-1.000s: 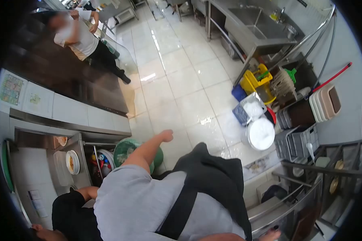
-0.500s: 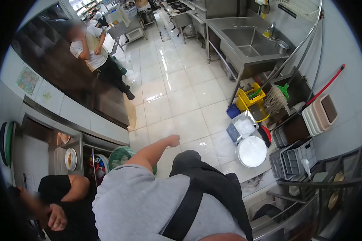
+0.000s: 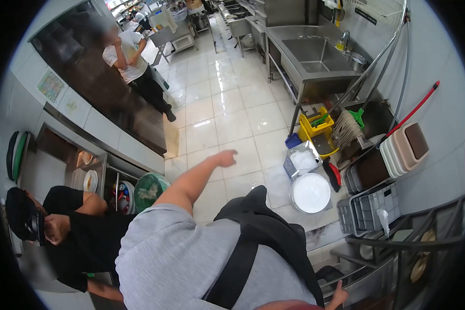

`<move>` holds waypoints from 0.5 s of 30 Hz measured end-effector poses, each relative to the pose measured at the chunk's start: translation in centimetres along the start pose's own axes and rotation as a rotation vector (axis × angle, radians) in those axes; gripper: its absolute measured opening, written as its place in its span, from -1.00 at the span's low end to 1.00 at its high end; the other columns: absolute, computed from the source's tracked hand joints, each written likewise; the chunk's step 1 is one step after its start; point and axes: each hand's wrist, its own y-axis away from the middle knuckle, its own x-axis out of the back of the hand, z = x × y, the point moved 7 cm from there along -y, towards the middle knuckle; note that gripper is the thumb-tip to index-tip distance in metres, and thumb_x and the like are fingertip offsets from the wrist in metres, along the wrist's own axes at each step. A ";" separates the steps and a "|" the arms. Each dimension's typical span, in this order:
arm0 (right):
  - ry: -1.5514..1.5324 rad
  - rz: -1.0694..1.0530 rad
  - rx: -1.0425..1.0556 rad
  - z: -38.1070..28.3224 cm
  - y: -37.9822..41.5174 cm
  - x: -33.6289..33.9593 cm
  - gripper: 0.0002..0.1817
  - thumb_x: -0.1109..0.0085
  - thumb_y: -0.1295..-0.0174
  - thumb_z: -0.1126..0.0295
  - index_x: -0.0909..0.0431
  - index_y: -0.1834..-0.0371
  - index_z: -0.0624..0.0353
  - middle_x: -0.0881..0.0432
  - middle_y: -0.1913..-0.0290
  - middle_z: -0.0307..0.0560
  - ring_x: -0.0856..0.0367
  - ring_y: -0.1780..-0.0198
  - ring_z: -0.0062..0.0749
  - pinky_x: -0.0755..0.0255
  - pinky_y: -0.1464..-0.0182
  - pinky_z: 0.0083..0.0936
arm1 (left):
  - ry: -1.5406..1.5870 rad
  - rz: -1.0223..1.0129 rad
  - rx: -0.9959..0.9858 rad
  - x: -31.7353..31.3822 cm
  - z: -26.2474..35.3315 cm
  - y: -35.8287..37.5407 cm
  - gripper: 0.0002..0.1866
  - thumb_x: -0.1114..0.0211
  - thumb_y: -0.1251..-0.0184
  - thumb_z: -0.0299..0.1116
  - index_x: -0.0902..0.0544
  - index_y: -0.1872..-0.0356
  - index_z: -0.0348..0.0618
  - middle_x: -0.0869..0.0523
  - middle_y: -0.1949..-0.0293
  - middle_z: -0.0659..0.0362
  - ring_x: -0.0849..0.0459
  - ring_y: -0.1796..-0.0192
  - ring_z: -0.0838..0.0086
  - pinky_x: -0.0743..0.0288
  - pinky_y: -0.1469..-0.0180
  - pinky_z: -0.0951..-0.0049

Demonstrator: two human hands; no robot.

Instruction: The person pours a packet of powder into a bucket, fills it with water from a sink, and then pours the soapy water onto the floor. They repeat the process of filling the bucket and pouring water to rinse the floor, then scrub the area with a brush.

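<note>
My left hand (image 3: 226,158) is stretched forward over the tiled floor, fingers partly apart, with nothing in it. Left of that forearm is a green bin (image 3: 151,192) with some contents. At the lower right edge, my right hand (image 3: 338,296) shows in part, one digit pointing up, beside a metal rack (image 3: 369,279). Its other fingers are hard to make out. A white round lid or tub (image 3: 310,193) stands on the floor to the right, touching or close to a clear container with white contents (image 3: 302,161).
A co-worker in black (image 3: 88,217) is close on my left; another person (image 3: 134,62) leans by the dark door. On the right are a steel sink (image 3: 315,54), a yellow mop bucket (image 3: 320,134), a mop (image 3: 346,129) and grey crates (image 3: 369,209). The floor looks shiny.
My left hand has moved up and its fingers have loosened. My right hand has come into view. The nearby co-worker has shifted, with a hand now raised near a black cap.
</note>
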 end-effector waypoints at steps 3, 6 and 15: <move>-0.020 0.242 -0.153 -1.1 2.7 1.7 -0.56 -0.09 -0.10 0.21 -0.54 0.20 0.48 -0.62 0.14 0.41 -0.60 0.00 0.32 -0.47 -0.07 0.04 | 0.065 0.142 0.080 7.3 0.0 -1.1 -0.29 -0.26 -0.21 -0.22 -0.33 -0.39 -0.27 -0.69 -0.02 -0.19 -0.62 -0.15 0.01 -0.47 -0.24 0.19; -0.036 0.272 -0.162 2.2 -0.8 -1.1 -0.50 -0.12 -0.03 0.19 -0.53 0.13 0.47 -0.60 0.06 0.42 -0.57 -0.06 0.29 -0.42 -0.15 0.05 | 0.073 0.377 0.079 16.9 -1.2 -3.0 -0.22 -0.31 -0.17 -0.22 -0.29 -0.42 -0.29 -0.62 -0.14 -0.22 -0.58 -0.22 -0.01 -0.44 -0.28 0.20; 0.049 0.161 -0.210 1.1 1.1 0.3 -0.43 -0.14 0.01 0.17 -0.55 0.00 0.41 -0.60 -0.03 0.36 -0.55 -0.10 0.29 -0.41 -0.16 0.04 | 0.312 0.694 0.077 42.5 5.5 -2.9 -0.35 -0.35 -0.18 -0.23 -0.40 -0.23 -0.40 -0.71 0.02 -0.13 -0.76 0.07 0.12 -0.62 0.05 0.21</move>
